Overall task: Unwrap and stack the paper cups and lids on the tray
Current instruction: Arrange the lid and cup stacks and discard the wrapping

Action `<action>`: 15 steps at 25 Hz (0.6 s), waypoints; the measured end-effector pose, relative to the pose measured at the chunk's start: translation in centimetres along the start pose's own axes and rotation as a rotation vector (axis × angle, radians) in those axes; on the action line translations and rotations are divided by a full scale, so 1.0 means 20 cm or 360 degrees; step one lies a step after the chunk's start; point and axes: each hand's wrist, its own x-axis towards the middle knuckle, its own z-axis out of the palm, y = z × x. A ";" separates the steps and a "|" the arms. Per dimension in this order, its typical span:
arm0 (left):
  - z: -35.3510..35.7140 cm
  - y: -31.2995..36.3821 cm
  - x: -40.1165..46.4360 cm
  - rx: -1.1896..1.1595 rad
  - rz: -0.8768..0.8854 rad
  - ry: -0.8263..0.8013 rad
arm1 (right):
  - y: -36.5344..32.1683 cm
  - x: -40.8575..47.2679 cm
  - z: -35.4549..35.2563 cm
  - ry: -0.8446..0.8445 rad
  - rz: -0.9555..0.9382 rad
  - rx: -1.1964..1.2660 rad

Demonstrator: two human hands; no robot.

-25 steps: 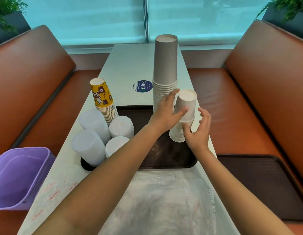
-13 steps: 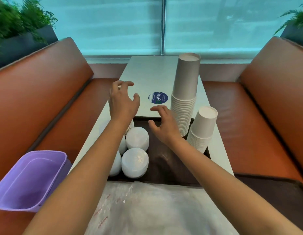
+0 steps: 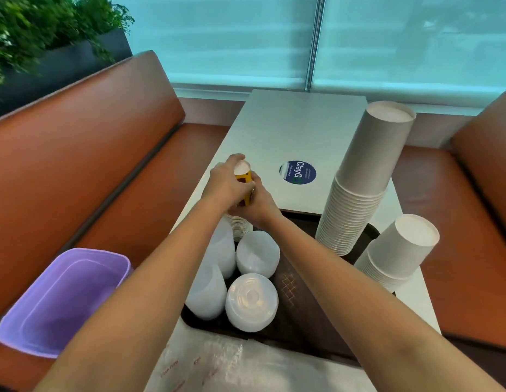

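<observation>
At the far left corner of the brown tray [image 3: 308,306], we now have both hands on the yellow printed cup stack [image 3: 244,190], having left the short white cup stack [image 3: 399,250] standing at the tray's right edge. A second ago our hands were around that short stack; half a second ago they were reaching left, fingers spread. Now our left hand [image 3: 227,185] curls round the yellow stack's upper part and our right hand [image 3: 257,203] grips it lower down. The tall white cup stack [image 3: 359,190] stands far right, and four lid stacks [image 3: 251,301] sit near left. We judge the white cups done and the yellow stack being straightened.
</observation>
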 end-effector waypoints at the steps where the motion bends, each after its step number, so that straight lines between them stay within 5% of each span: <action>1: 0.02 0.00 0.02 -0.0024 0.0021 0.0002 | 0.00 0.01 0.00 0.0032 -0.0008 0.0020; 15: 0.28 0.20 0.00 -0.0161 0.0315 -0.0301 | 0.16 -0.13 -0.30 0.0445 0.0042 0.0003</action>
